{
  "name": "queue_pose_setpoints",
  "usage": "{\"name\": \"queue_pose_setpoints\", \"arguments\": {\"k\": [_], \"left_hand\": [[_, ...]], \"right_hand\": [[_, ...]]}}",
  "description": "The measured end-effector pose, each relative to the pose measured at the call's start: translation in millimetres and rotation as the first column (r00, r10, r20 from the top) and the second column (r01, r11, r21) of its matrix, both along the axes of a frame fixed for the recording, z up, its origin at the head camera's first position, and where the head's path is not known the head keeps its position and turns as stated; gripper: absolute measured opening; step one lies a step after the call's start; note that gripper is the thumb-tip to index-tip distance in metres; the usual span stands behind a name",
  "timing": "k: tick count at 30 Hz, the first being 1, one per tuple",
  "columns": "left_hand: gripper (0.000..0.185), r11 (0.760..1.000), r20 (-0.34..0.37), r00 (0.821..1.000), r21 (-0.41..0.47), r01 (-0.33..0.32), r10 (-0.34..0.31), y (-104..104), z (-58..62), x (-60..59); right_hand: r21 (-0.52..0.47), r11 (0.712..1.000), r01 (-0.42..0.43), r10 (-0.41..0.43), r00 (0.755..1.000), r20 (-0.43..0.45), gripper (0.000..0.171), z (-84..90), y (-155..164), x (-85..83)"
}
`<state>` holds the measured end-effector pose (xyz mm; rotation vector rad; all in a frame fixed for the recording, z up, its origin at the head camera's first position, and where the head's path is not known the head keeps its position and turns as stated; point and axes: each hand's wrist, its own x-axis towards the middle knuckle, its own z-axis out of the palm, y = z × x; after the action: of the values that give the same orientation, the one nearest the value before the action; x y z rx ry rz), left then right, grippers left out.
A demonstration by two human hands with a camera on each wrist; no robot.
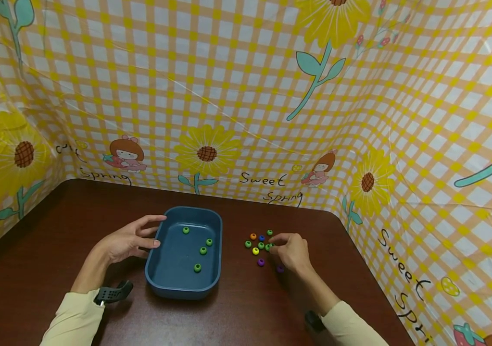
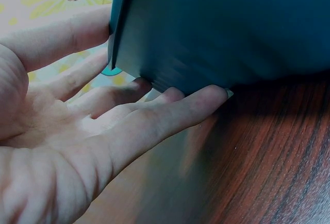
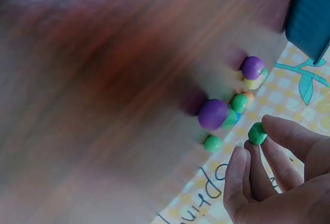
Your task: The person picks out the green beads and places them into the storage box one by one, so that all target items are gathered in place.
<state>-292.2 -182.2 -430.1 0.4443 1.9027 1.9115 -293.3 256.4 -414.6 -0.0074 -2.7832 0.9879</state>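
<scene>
Four green beads in blue tray (image 1: 172,281); left hand (image 1: 126,240) relaxed, fingers touching its wall; right hand (image 1: 291,250) pinching one green bead (image 3: 257,133).

Matt blue plastic tray (image 1: 156,269), glossy plastic beads (image 1: 260,245), dark wood-grain table (image 1: 46,230), shiny checked sheeting (image 1: 246,96).

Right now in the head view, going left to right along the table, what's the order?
Left hand → blue tray holding four green beads → cluster of coloured beads → right hand, pinching a green bead.
</scene>
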Motion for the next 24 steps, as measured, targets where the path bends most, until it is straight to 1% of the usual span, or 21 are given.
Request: {"name": "queue_pose_setpoints", "arguments": {"k": [9,16,24], "left_hand": [[0.081,1.000,-0.004,1.000,-0.006,-0.003,0.003,0.1,1.0,0.3],[0.080,1.000,-0.005,1.000,-0.007,-0.002,0.002,0.3,-0.3,-0.5],[0.081,1.000,-0.006,1.000,-0.007,-0.006,0.006,0.6,-0.4,-0.3]], "right_hand": [[-0.039,0.998,-0.049,0.049,0.999,0.001,0.017,12.3,-14.0,-3.9],[-0.035,0.997,-0.075,0.074,0.997,-0.022,0.015,19.6,-26.6,-5.7],[-0.053,0.993,-0.106,0.105,0.994,-0.025,0.013,29.0,-42.4,-8.2]]}}
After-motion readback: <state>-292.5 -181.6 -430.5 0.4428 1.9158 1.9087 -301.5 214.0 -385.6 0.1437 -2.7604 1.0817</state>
